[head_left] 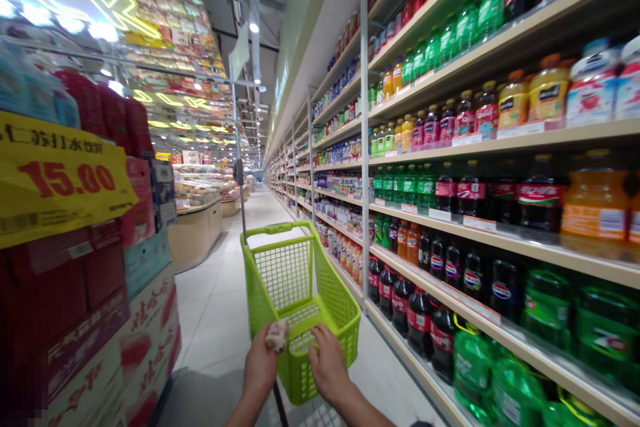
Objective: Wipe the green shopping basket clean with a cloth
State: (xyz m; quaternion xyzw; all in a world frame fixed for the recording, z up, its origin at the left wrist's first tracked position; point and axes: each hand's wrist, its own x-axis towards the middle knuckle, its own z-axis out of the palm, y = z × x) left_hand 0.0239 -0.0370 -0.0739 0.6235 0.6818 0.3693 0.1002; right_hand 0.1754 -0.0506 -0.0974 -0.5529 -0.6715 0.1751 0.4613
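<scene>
A lime-green plastic shopping cart [330, 280] with lattice walls stands right in front of me on the aisle floor, and I see nothing in its basket. My left hand [261, 360] is closed at the cart's near left side. It holds a small crumpled, pale pinkish-brown thing [277, 335], which looks like a wad of tissue or cloth. At the near rim, my right hand [327, 360] has its fingers curled against the cart. The fingers partly hide the edge it grips.
Drink shelves [500, 140] line the right side, with large green soda bottles [517, 387] low down. Stacked drink cartons [145, 360] and a yellow price sign [60, 177] stand close on the left. A tiled aisle [200, 307] runs ahead, past a rounded display counter [195, 233].
</scene>
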